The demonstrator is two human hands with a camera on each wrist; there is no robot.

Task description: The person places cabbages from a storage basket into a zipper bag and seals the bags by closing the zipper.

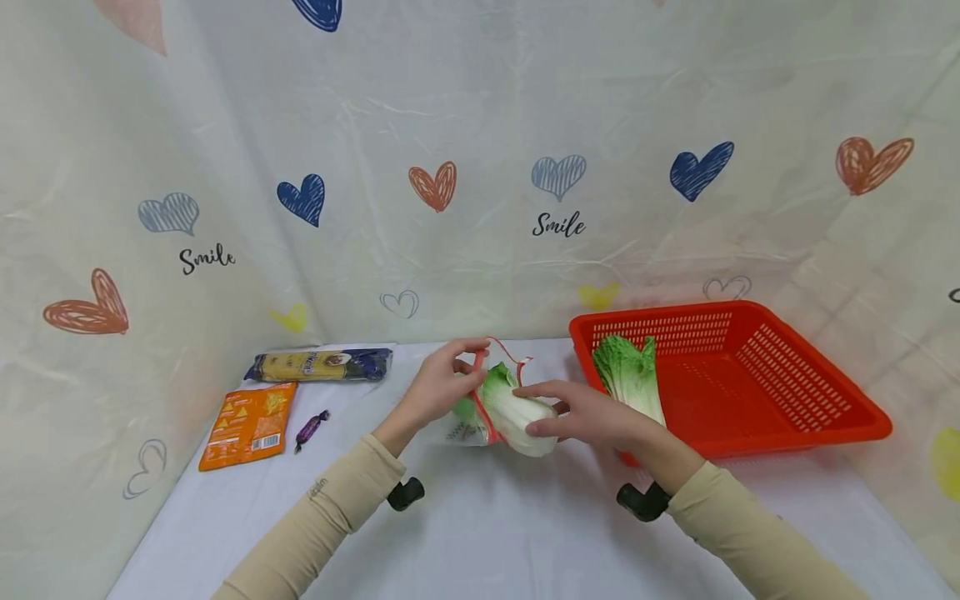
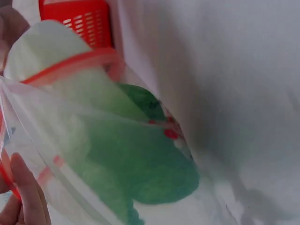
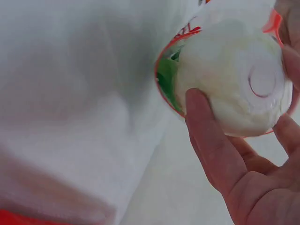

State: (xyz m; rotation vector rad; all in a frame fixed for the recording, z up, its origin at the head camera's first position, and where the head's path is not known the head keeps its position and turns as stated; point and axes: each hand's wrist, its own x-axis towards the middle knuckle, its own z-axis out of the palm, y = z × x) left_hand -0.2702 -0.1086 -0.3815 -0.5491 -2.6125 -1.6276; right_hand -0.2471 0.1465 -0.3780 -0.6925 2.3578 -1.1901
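Observation:
My left hand (image 1: 438, 387) pinches the red-edged mouth of a clear plastic bag (image 1: 456, 432) near the middle of the table. A pale Chinese cabbage (image 1: 525, 423) lies leafy end first in that bag, its white base sticking out of the mouth toward the right. Fingers and thumb of my right hand (image 1: 581, 414) hold the cabbage around its base. In the left wrist view, the green leaves of the cabbage (image 2: 140, 164) show through the plastic. The right wrist view faces the round base of the cabbage (image 3: 229, 84), with the red rim of the bag around it.
A red basket (image 1: 795, 442) stands at the right, with a second Chinese cabbage (image 1: 628, 379) at its left side, partly behind my right forearm. On the left lie a long yellow-and-blue packet (image 1: 315, 365), an orange packet (image 1: 246, 421) and a purple wrapped candy (image 1: 309, 432).

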